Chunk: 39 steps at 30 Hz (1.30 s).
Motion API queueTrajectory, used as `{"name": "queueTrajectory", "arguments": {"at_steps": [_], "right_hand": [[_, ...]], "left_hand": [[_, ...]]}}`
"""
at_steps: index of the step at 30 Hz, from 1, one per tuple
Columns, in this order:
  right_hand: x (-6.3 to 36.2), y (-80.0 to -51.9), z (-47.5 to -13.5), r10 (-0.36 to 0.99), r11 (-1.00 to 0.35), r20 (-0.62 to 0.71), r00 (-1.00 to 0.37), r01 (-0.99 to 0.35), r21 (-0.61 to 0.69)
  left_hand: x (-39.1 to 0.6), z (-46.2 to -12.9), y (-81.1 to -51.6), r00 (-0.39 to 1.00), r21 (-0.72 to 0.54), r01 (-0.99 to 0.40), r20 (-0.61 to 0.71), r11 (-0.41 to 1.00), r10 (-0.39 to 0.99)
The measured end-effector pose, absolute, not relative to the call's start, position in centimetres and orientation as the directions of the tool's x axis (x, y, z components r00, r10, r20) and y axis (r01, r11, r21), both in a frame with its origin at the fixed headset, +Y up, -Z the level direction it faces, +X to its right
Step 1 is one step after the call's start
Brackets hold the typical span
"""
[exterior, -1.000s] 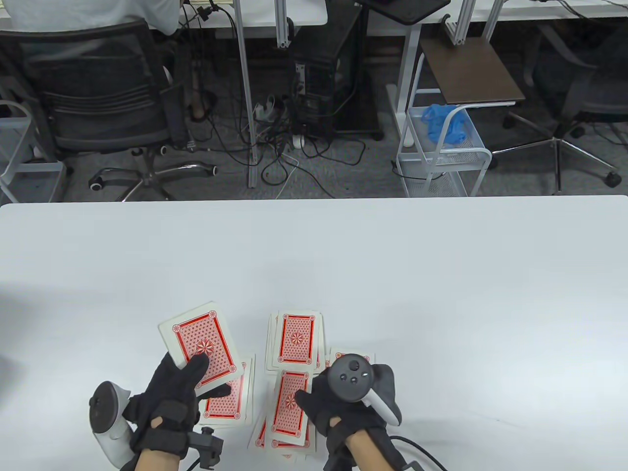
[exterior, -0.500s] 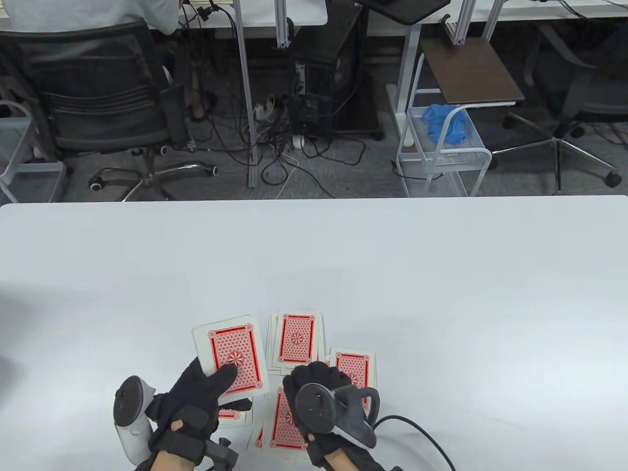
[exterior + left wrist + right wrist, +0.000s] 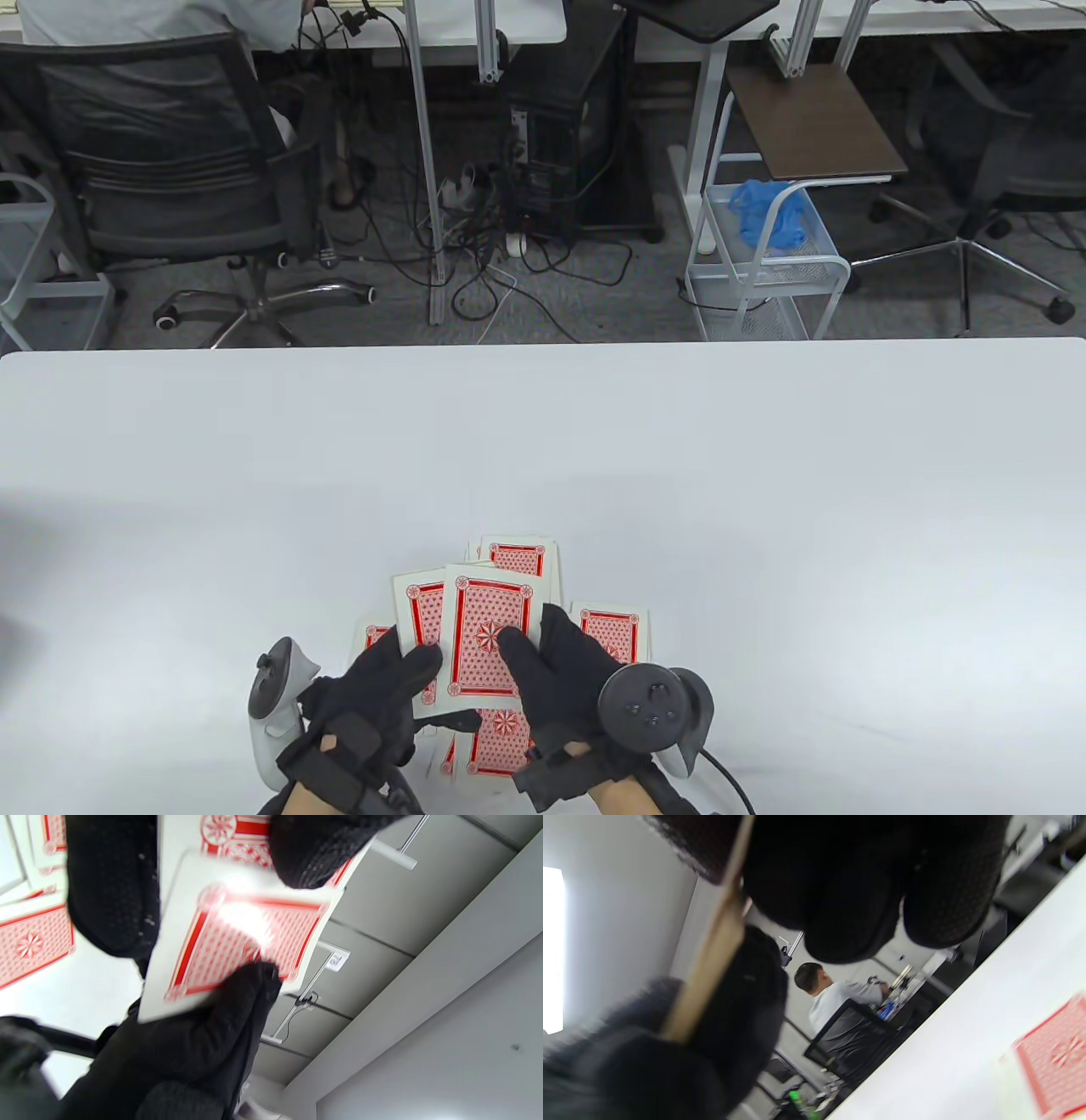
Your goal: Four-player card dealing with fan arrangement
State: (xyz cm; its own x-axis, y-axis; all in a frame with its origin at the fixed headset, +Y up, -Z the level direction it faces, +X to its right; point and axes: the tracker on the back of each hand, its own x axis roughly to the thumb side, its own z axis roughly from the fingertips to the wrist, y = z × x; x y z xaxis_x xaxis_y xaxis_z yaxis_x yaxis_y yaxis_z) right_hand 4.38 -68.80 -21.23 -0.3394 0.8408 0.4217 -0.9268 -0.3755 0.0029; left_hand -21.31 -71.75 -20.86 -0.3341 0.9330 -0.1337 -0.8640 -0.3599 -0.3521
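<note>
My left hand (image 3: 399,679) holds a small deck of red-backed cards (image 3: 416,624) above the table's near edge, thumb on its back. My right hand (image 3: 533,649) pinches the top card (image 3: 485,632), which stands slid to the right of the deck. In the right wrist view that card (image 3: 712,950) shows edge-on between thumb and fingers. The left wrist view shows the held cards (image 3: 237,942) with my thumb (image 3: 250,993) on them. Face-down piles lie under the hands: a far pile (image 3: 528,553), a right pile (image 3: 618,632), a near pile (image 3: 499,747) and a left pile (image 3: 373,635), all partly hidden.
The white table (image 3: 764,475) stretches far and to both sides of the piles. Beyond its far edge stand an office chair (image 3: 170,170) with a person seated in it, a white wire cart (image 3: 764,255) and floor cables.
My left hand has carried the deck right, over the piles. My right hand has turned over, left the near pile, risen to the deck and taken hold of the top card.
</note>
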Motion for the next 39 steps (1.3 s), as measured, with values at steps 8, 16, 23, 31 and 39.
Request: {"name": "queueTrajectory", "arguments": {"at_steps": [8, 16, 23, 31, 39], "right_hand": [[2.3, -71.1, -22.8, 0.847, -0.489, 0.236, -0.476, -0.872, -0.005], [-9.0, -73.3, -26.3, 0.556, -0.814, 0.122, -0.822, -0.508, 0.281], [-12.2, -76.0, -26.9, 0.008, -0.978, 0.163, -0.987, 0.026, 0.205], [-6.0, -69.0, -25.9, 0.819, -0.542, 0.245, -0.519, -0.839, 0.037], [-2.7, -67.7, -22.1, 0.573, -0.675, 0.476, -0.667, -0.713, -0.187]], "left_hand": [[-29.3, -20.0, -68.9, -0.156, 0.051, -0.986, 0.061, -0.159, 0.986], [-32.2, -19.1, -68.4, -0.186, 0.194, -0.96, 0.09, -0.2, 0.978], [-33.3, -19.0, -68.9, -0.181, 0.261, -0.947, 0.047, -0.188, 0.982], [-29.2, -19.9, -70.4, -0.12, 0.129, -0.985, -0.068, -0.111, 0.99], [-25.4, -20.6, -71.3, -0.211, -0.028, -0.977, -0.082, -0.214, 0.974]]}}
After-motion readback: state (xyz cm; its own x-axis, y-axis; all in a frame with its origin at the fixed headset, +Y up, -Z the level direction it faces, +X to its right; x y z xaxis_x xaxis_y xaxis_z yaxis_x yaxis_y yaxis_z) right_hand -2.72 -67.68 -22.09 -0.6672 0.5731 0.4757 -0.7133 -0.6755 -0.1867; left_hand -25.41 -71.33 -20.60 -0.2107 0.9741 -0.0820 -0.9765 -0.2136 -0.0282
